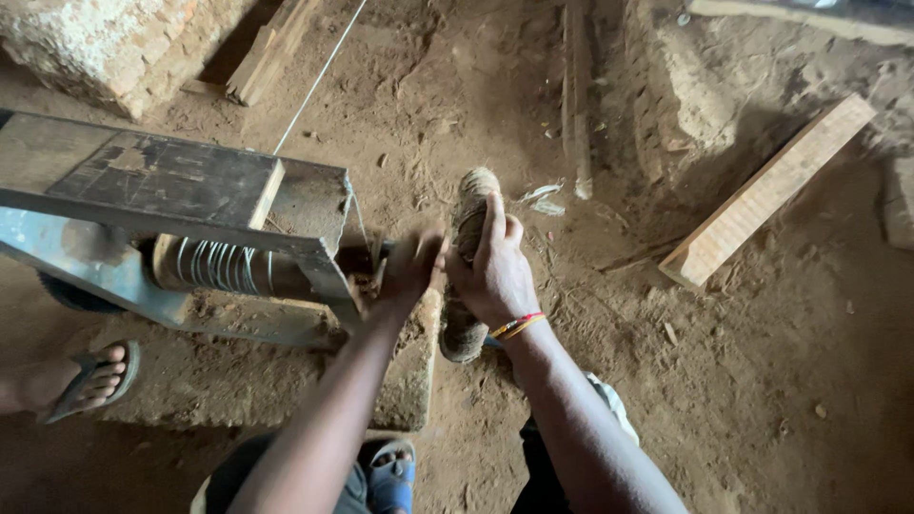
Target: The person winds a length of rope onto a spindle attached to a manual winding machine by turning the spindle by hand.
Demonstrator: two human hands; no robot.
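Note:
My right hand [497, 276], with a red and yellow band at the wrist, is closed around the middle of a dusty, rope-wrapped cylinder [468, 217] that stands roughly upright in front of me. My left hand [409, 271] is blurred; its fingers are curled at the end of the metal machine [171, 190], right beside the cylinder. Whether it grips anything I cannot tell. Inside the machine's frame sits a spool wound with wire [214, 266]. A thin wire [319, 76] runs from the machine up and away.
The machine rests on a concrete block [409, 381] on a dirt floor. Another person's sandalled foot [86, 376] is at the left. My own foot in a blue sandal [390, 476] is below. Wooden planks [762, 195] [576, 95] and a stone block [105, 48] lie around.

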